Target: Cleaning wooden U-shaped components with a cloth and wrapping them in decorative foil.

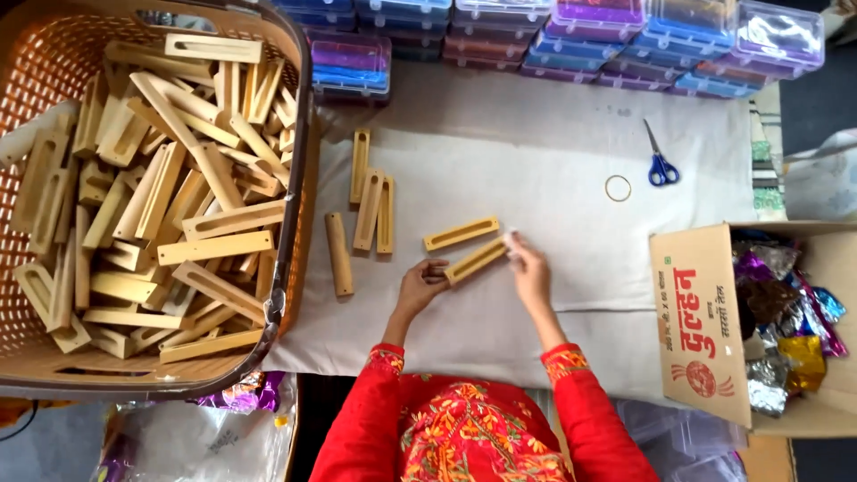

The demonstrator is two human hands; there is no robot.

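Note:
A slotted wooden block (477,261) lies tilted on the white cloth (536,170), held at both ends. My left hand (420,286) grips its lower left end. Its upper right end is under the fingertips of my right hand (528,272), which also pinch something small and pale I cannot make out. A second slotted block (461,233) rests just above it, untouched. Several more wooden blocks (370,207) lie in a loose group to the left, one of them (338,254) standing apart.
A large orange woven basket (295,161) full of wooden blocks fills the left. Stacked clear plastic boxes (571,36) line the far edge. Blue-handled scissors (659,162) and a rubber band (618,187) lie to the right. A cardboard box (705,321) of shiny foil wrappers stands at right.

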